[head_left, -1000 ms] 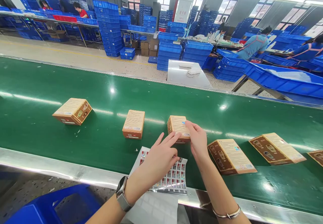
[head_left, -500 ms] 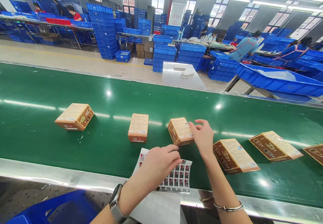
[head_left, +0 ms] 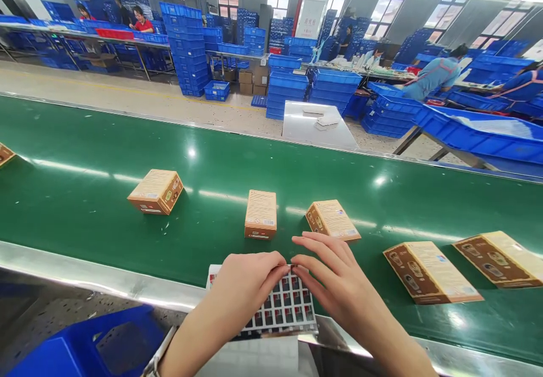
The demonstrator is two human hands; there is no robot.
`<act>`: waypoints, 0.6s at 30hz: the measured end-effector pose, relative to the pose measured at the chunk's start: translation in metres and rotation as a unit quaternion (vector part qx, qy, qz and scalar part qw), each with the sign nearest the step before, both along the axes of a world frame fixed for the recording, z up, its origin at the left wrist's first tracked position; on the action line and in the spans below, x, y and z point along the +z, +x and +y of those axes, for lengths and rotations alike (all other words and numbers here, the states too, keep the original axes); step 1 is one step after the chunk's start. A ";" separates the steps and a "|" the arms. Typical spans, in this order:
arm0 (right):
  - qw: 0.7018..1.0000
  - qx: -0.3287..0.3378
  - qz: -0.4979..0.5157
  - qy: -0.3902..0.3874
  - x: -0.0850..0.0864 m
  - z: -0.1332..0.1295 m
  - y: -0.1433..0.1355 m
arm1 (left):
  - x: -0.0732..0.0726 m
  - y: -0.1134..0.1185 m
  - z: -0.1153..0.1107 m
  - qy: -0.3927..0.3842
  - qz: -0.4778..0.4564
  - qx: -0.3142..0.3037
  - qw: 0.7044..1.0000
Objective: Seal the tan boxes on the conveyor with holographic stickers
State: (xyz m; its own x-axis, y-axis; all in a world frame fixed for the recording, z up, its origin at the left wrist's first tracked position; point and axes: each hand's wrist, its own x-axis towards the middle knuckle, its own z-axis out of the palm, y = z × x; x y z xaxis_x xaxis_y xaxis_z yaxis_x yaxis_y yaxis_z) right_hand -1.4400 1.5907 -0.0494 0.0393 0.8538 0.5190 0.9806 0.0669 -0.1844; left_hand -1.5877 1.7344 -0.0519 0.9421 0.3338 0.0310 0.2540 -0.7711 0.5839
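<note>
A sheet of small red-and-dark stickers (head_left: 285,307) lies at the near edge of the green belt, partly covered by my left hand. My left hand (head_left: 250,283) is closed at the sheet's upper part, thumb and forefinger pressed together. My right hand (head_left: 335,272) meets it there, thumb and forefinger tips together and the other fingers stretched out; anything between those tips is too small to make out. Just beyond my right fingers rests a brown-and-cream box (head_left: 335,219), apart from them. Another printed box (head_left: 261,214) stands to its left.
More boxes lie on the green belt (head_left: 106,224): one box (head_left: 156,191) leftward, one box (head_left: 430,272) to the right and another box (head_left: 500,258) past it. A blue crate (head_left: 97,343) is below left. Across the belt are stacked blue crates (head_left: 184,48) and people at tables.
My right hand has left the box and come down-left to the sticker sheet, meeting my left fingertips. The boxes appear farther right, and the view has also shifted somewhat.
</note>
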 end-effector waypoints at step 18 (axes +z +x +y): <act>0.713 -0.208 0.665 0.074 -0.050 0.068 0.052 | -0.032 0.015 0.026 0.074 -0.057 -0.083 0.992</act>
